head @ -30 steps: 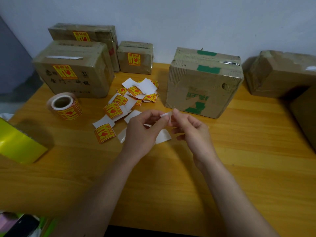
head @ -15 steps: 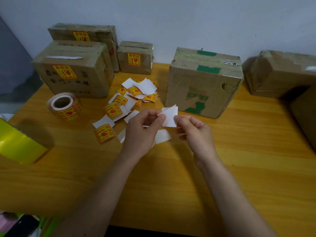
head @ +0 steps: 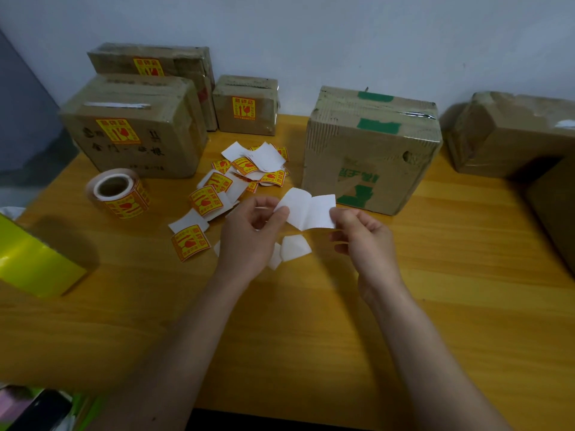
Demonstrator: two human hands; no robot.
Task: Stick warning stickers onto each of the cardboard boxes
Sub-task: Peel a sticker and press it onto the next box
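My left hand pinches one white flap and my right hand pinches the other flap of a sticker being peeled from its backing; only white sides face me. Just behind stands a cardboard box with green tape, no yellow sticker visible on it. Three boxes at the back left carry yellow warning stickers: a large one, a flat one behind it, a small one. A sticker roll stands at the left.
Loose stickers and white backings litter the wooden table between the boxes and my hands. A taped box sits at the far right, another box edge below it. A yellow-green object lies at the left edge.
The two white flaps have been pulled apart: my right hand moved right and my left hand stayed, so the peeled piece has spread wider between them.
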